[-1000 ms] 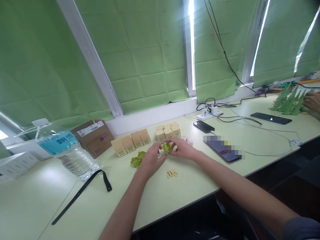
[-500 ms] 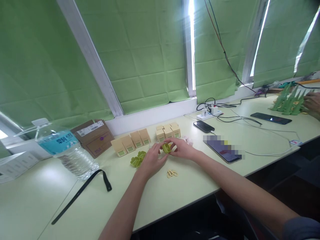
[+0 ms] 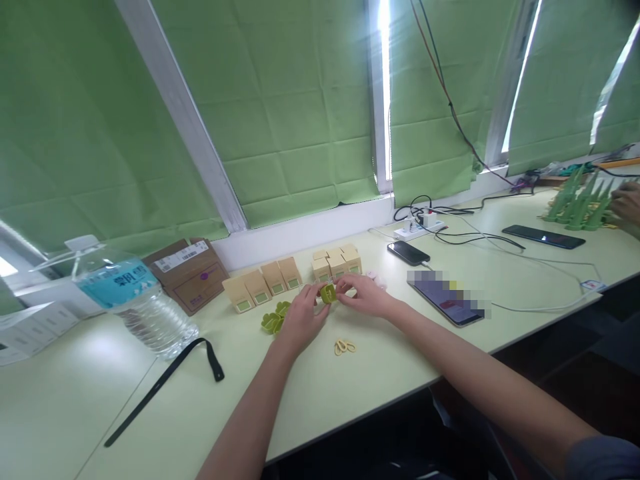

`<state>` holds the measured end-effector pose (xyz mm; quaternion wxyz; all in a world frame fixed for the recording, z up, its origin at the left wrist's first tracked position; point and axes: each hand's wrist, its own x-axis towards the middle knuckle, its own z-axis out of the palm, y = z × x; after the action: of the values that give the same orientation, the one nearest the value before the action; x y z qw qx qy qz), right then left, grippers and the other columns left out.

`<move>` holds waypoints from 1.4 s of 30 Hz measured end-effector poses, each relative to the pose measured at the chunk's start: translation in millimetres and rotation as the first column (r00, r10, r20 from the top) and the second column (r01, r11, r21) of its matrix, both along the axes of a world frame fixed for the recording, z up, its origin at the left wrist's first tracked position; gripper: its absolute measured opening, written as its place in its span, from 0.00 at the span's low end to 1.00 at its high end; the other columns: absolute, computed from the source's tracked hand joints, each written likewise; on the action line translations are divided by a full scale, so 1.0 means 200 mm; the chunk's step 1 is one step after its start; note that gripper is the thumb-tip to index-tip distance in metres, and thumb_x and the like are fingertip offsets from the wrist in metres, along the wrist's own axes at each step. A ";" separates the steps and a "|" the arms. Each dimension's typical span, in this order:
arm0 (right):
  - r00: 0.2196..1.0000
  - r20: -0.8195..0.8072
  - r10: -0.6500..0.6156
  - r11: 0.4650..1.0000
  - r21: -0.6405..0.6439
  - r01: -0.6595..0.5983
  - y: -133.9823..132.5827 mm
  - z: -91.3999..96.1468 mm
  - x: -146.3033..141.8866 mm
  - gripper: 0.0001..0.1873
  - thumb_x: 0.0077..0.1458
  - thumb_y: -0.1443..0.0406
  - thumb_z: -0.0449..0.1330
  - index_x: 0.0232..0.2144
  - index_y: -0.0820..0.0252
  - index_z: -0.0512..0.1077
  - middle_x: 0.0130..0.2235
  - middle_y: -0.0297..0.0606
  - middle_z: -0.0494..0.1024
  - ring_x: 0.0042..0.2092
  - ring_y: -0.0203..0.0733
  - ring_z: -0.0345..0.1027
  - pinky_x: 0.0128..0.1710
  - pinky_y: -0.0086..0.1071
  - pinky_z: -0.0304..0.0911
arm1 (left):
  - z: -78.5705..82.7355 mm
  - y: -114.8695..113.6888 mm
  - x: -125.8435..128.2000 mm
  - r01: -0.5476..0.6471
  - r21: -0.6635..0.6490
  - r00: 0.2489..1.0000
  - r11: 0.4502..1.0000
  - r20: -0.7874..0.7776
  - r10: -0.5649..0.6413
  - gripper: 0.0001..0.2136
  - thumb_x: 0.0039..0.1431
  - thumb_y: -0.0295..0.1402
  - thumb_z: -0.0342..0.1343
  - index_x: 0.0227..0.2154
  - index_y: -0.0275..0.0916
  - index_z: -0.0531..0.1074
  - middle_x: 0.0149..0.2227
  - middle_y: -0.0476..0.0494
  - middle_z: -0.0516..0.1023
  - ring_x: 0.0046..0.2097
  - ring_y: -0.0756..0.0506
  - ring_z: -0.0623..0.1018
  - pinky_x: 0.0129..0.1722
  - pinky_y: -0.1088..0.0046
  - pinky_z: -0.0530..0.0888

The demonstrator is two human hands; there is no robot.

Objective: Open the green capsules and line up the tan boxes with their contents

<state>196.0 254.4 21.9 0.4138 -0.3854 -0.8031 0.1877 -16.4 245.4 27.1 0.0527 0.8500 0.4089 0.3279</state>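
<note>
Between my two hands, just above the table, is a small olive-green cup-like piece, its face with a raised pattern turned toward me. My left hand pinches it from the left, and the fingers of my right hand close on its right edge. Left of my left hand lie several similar green leaf-shaped pieces, partly behind that hand. Nearer to me on the table are a few pale yellow loops. Small pinkish pieces lie behind my right hand, partly covered.
Small tan boxes stand in a row and in a cluster. To the left are a large water bottle, a cardboard box and a black strap. Phones and a power strip lie right; another person's hand is beyond.
Both hands have turned the green piece so its patterned face shows more, and it has shifted slightly left and up. The things lying on the table stay put.
</note>
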 end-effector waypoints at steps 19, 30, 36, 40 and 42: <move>0.994 0.101 -0.045 0.998 -0.043 0.049 -0.01 0.03 0.00 0.06 0.55 0.67 0.63 0.27 0.58 0.79 0.47 0.40 0.80 0.46 0.46 0.75 0.52 0.41 0.66 | -0.01 0.00 0.00 0.127 -0.047 0.991 0.991 -0.023 -0.129 0.21 0.61 0.35 0.59 0.57 0.49 0.67 0.44 0.44 0.74 0.40 0.45 0.74 0.45 0.64 0.73; 0.997 0.056 -0.045 0.998 -0.036 0.047 -0.03 0.04 -0.01 0.02 0.52 0.70 0.62 0.28 0.60 0.74 0.45 0.40 0.78 0.35 0.37 0.73 0.41 0.35 0.68 | -0.01 0.00 0.01 0.115 -0.024 0.993 0.993 -0.026 -0.116 0.20 0.60 0.35 0.58 0.55 0.45 0.67 0.46 0.43 0.75 0.39 0.45 0.74 0.44 0.64 0.74; 0.997 0.046 -0.057 0.998 -0.032 0.058 -0.03 0.04 -0.01 0.02 0.53 0.70 0.60 0.28 0.59 0.71 0.39 0.37 0.77 0.35 0.37 0.71 0.35 0.31 0.64 | 0.01 -0.01 0.03 0.118 0.000 0.993 0.993 -0.019 -0.118 0.19 0.60 0.34 0.58 0.54 0.45 0.67 0.46 0.42 0.76 0.38 0.45 0.75 0.42 0.65 0.74; 0.997 0.049 -0.056 0.998 -0.016 0.057 -0.02 0.03 -0.01 0.02 0.53 0.69 0.60 0.28 0.59 0.70 0.38 0.36 0.77 0.35 0.37 0.69 0.35 0.31 0.63 | 0.02 -0.03 0.04 0.111 0.010 0.993 0.994 -0.047 -0.111 0.18 0.60 0.33 0.57 0.54 0.45 0.67 0.46 0.42 0.76 0.41 0.44 0.75 0.41 0.66 0.73; 0.998 0.033 -0.062 0.998 -0.013 0.063 -0.02 0.02 -0.01 0.02 0.53 0.69 0.59 0.28 0.59 0.69 0.37 0.36 0.76 0.35 0.37 0.69 0.35 0.30 0.62 | 0.03 -0.03 0.04 0.104 0.019 0.992 0.994 -0.070 -0.103 0.18 0.60 0.32 0.57 0.53 0.44 0.67 0.46 0.42 0.76 0.42 0.43 0.76 0.41 0.66 0.73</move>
<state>194.7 251.2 26.0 0.4037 -0.4163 -0.7959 0.1741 -7.8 238.5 32.2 0.0460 0.8814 0.3622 0.2998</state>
